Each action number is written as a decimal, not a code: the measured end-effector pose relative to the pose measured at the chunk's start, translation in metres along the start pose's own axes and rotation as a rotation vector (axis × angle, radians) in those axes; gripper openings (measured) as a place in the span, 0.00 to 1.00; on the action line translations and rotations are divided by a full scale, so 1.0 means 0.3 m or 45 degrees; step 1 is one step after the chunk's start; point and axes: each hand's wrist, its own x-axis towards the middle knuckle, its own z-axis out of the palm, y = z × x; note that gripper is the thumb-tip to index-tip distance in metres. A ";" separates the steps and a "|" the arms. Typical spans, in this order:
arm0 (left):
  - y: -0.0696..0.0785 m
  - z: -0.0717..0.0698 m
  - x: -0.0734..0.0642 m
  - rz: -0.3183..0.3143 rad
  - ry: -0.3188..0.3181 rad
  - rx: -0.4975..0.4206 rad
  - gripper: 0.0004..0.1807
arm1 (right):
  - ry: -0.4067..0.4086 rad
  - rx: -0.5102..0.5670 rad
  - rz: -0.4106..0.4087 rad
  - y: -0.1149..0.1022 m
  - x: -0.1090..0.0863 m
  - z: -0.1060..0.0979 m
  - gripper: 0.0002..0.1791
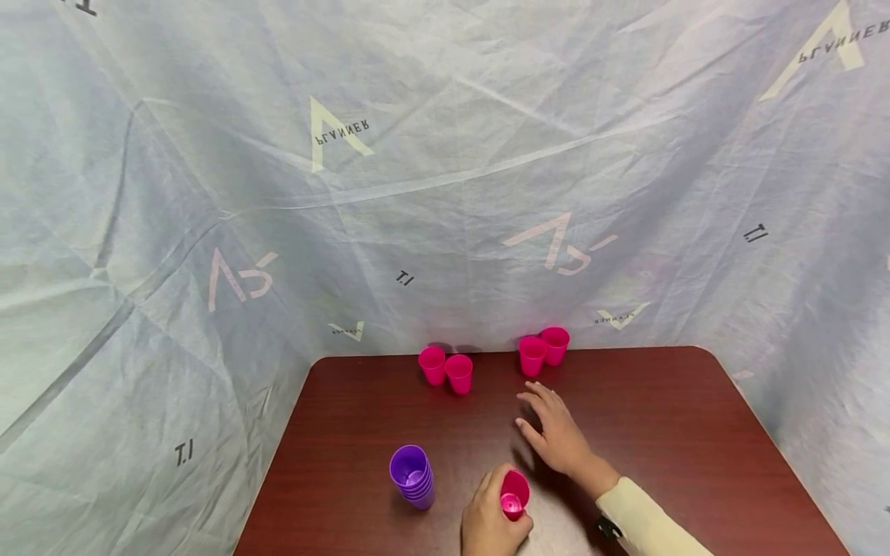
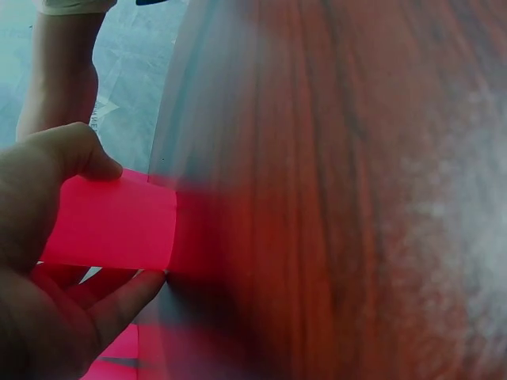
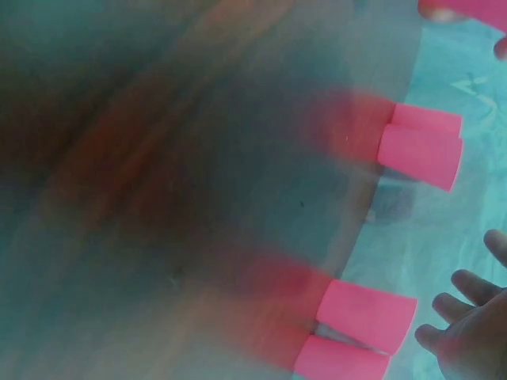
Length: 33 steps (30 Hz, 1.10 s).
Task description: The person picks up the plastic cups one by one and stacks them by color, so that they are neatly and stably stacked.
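Left grip (image 1: pixel 490 519) is grasping one pink cup (image 1: pixel 514 493) near the nested purple cups (image 1: pixel 413 476), seemingly waiting their turn, while empty right grip (image 1: pixel 558 437) is hovering above the worktop (image 1: pixel 647 421) and four other pink cups (image 1: pixel 460 375) are already standing in far pairs.

Right-arm sleeve (image 1: pixel 657 519): one, pale cream, plain, ending short of the hand; lower right of the head view. Cuff (image 2: pixel 75 6) of same: pale, at the upper left edge of the left wrist view. Wrist attachment (image 1: pixel 609 528): one, small, black, beside the cuff; detail too small to read. Right hand (image 1: pixel 558 439), left hand (image 1: pixel 489 516): bare; lower part of the head view.
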 end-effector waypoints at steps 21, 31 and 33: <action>0.007 -0.016 0.009 -0.051 -0.072 -0.011 0.44 | -0.050 -0.117 0.015 0.089 0.100 0.013 0.30; 0.004 -0.011 0.008 -0.031 -0.049 0.008 0.45 | -0.088 -0.227 0.031 0.133 0.147 0.018 0.33; 0.005 -0.012 0.010 -0.038 -0.062 0.007 0.44 | -0.097 -0.251 0.038 0.141 0.151 0.022 0.34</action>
